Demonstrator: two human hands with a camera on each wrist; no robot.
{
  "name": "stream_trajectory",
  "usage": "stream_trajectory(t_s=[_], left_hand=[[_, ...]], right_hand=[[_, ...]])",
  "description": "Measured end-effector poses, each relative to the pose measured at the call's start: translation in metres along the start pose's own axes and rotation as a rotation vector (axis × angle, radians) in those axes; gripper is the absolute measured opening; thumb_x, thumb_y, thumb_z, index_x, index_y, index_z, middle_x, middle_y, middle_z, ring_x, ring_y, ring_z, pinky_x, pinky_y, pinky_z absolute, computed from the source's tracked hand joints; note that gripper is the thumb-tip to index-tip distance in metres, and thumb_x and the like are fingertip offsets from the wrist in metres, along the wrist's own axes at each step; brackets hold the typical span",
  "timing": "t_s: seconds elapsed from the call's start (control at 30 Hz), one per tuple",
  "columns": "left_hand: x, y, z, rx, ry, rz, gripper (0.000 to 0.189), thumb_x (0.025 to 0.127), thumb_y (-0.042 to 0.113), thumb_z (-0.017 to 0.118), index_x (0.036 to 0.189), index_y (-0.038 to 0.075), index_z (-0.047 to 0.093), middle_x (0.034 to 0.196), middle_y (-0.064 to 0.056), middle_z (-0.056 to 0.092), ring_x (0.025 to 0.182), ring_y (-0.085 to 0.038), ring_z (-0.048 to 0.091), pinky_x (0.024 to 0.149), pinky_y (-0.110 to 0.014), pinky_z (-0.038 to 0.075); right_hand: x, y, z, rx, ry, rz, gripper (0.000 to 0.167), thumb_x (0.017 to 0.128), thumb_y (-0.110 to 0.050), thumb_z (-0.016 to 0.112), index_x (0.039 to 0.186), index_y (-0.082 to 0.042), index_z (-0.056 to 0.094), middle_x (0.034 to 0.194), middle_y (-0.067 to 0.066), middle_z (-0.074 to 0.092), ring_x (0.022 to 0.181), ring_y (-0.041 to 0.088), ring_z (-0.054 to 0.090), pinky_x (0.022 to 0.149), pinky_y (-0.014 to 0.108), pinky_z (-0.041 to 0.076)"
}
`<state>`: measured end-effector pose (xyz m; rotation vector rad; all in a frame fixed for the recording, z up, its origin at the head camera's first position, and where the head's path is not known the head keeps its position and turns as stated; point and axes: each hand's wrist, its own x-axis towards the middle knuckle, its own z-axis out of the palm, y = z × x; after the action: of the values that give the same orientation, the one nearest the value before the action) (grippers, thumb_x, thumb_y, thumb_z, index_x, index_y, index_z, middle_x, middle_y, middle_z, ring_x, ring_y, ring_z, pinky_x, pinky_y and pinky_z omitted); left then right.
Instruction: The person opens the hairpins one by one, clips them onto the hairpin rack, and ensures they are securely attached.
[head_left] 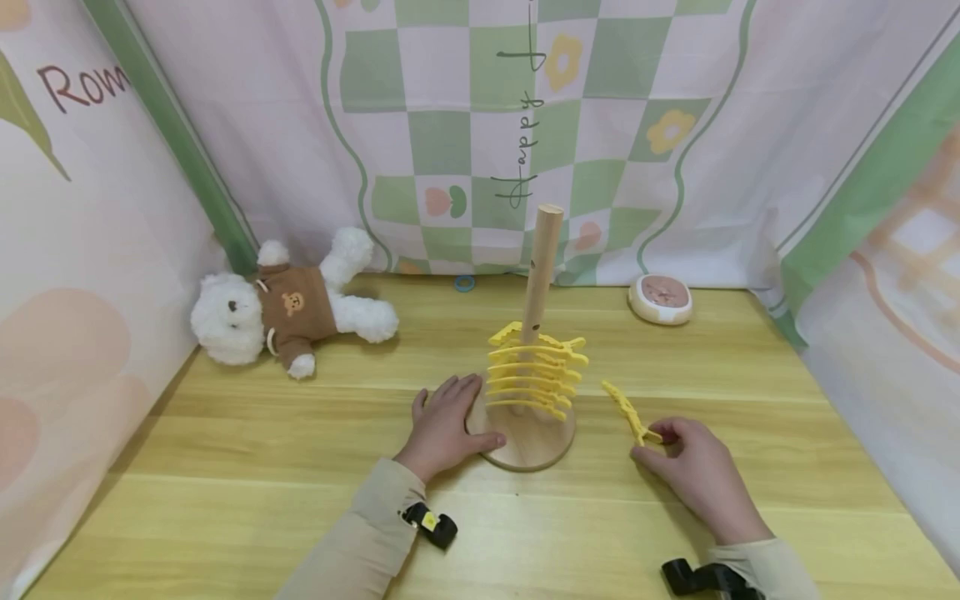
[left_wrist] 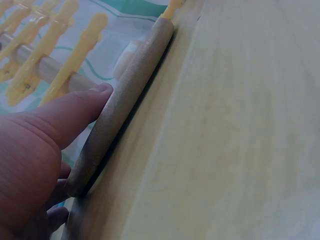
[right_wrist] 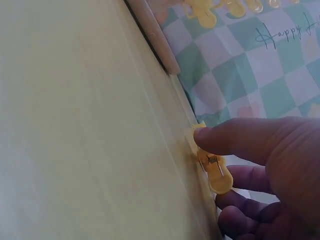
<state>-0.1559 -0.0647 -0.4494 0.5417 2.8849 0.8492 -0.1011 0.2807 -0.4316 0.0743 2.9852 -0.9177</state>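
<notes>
A round wooden base [head_left: 528, 452] carries an upright wooden post [head_left: 543, 267]. Several yellow spring clips [head_left: 528, 381] are stacked around the lower part of the post. My left hand [head_left: 444, 432] rests at the base's left side, its thumb [left_wrist: 75, 115] lying on the top face and its fingers spread along the rim. To the right of the base, my right hand [head_left: 705, 477] pinches one long yellow clip [head_left: 628, 411] by its near end. That clip's spring shows in the right wrist view, where the thumb presses one side and the fingers partly hide behind.
A white plush bear [head_left: 296, 304] in a brown shirt lies at the back left of the wooden table [head_left: 225, 475]. A small blue ring [head_left: 465, 283] is near the back edge. One round cream-coloured object [head_left: 661, 299] sits at the back right. Printed curtains [head_left: 442, 150] surround the table.
</notes>
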Motion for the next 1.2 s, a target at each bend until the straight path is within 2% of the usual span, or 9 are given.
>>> stream_trajectory(t_s=[0.13,0.3,0.47,0.6,0.7,0.97,1.2], left_hand=[[0.0,0.0,0.0,0.004,0.0,0.0,0.095,0.082,0.061,0.073,0.155,0.012,0.038,0.159,-0.005,0.038,0.148,-0.032,0.028,0.113,-0.069,0.011],[0.0,0.0,-0.001,0.0,0.0,-0.002,0.095,0.082,0.061,0.074,0.155,0.012,0.039,0.159,-0.005,0.038,0.148,-0.032,0.028,0.113,-0.069,0.011],[0.0,0.0,-0.001,-0.004,-0.001,0.001,0.095,0.082,0.061,0.074,0.155,0.011,0.039,0.159,-0.006,0.038,0.148,-0.032,0.028,0.113,-0.069,0.011],[0.0,0.0,-0.001,-0.012,-0.003,0.0,0.095,0.082,0.061,0.074,0.155,0.012,0.038,0.16,-0.006,0.037,0.149,-0.032,0.028,0.113,-0.069,0.01],[0.0,0.0,0.0,-0.018,-0.003,-0.001,0.095,0.082,0.06,0.074,0.155,0.012,0.038,0.16,-0.005,0.037,0.149,-0.032,0.028,0.113,-0.069,0.009],[0.0,-0.001,0.002,-0.022,-0.002,-0.003,0.096,0.082,0.06,0.075,0.156,0.011,0.038,0.16,-0.005,0.037,0.149,-0.032,0.027,0.113,-0.069,0.008],[-0.001,-0.001,0.001,-0.018,-0.005,-0.007,0.096,0.082,0.061,0.074,0.156,0.012,0.037,0.16,-0.004,0.037,0.149,-0.031,0.027,0.114,-0.068,0.008]], right_hand=[[-0.001,0.004,-0.002,0.035,0.04,0.02,0.054,0.088,-0.037,0.077,0.123,0.003,0.065,0.108,0.017,0.069,0.089,0.024,0.062,0.07,0.035,0.049],[-0.002,0.004,-0.004,0.106,0.199,0.035,0.045,0.091,-0.026,0.075,0.125,0.001,0.065,0.099,0.013,0.072,0.081,0.008,0.062,0.065,0.017,0.047],[-0.003,-0.001,-0.007,0.2,0.339,-0.057,0.037,0.091,-0.017,0.076,0.122,0.001,0.068,0.1,0.012,0.071,0.079,-0.012,0.055,0.067,0.006,0.046],[-0.002,-0.008,-0.009,0.336,0.422,-0.141,0.033,0.088,-0.002,0.076,0.119,0.004,0.069,0.097,-0.001,0.067,0.081,-0.009,0.059,0.071,0.006,0.049],[-0.001,-0.012,-0.013,0.415,0.474,-0.173,0.034,0.086,0.004,0.075,0.119,0.005,0.069,0.096,-0.011,0.065,0.084,-0.003,0.061,0.074,0.007,0.05],[0.003,-0.03,-0.035,0.421,0.555,-0.265,0.031,0.087,0.008,0.073,0.118,0.004,0.071,0.1,-0.01,0.066,0.088,0.001,0.062,0.076,0.007,0.05],[0.005,-0.05,-0.048,0.425,0.57,-0.339,0.031,0.087,0.01,0.072,0.117,0.003,0.072,0.101,-0.008,0.067,0.09,0.002,0.064,0.078,0.009,0.051]])
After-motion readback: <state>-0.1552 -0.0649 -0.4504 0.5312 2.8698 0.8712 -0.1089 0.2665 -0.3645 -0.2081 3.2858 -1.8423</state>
